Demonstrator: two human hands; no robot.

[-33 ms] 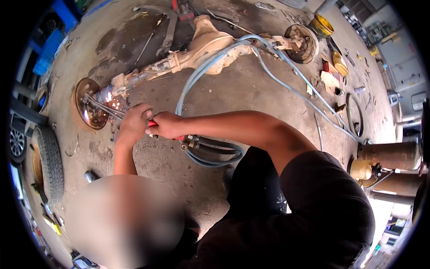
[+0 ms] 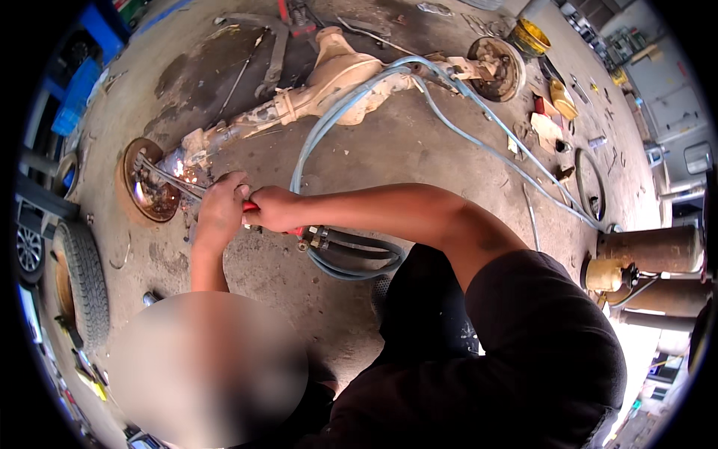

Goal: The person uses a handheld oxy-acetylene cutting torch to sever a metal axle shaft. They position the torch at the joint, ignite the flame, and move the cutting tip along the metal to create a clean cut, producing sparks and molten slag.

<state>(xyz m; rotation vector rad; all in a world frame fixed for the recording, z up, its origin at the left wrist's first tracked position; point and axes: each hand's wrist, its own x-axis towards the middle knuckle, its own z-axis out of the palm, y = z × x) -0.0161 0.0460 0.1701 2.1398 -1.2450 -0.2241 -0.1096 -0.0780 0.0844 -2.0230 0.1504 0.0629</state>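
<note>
My left hand (image 2: pixel 219 209) and my right hand (image 2: pixel 275 209) grip a cutting torch (image 2: pixel 179 182) with a red handle. The left is closed round its front part, the right round the red handle behind. The slim metal tubes of the torch reach left to the round, rusty hub plate (image 2: pixel 129 187) on the near left end of a vehicle axle (image 2: pixel 340 78). Sparks and a bright glow show at that plate and on the axle tube beside it. Blue-grey hoses (image 2: pixel 318 138) loop from the torch's rear and lie over the axle.
Gas cylinders (image 2: pixel 647 251) lie at the right, near the hoses' far end. A tyre (image 2: pixel 88 280) stands on the left. At the far right are a yellow bucket (image 2: pixel 532 37), a yellow jug (image 2: pixel 562 99), a ring (image 2: pixel 589 187) and scattered tools. A blue crate (image 2: pixel 75 97) sits far left.
The whole view has turned slightly, so the left hub plate sits a little lower and the right-side things a little higher. Fewer sparks show by the axle tube. Both hands keep their grip.
</note>
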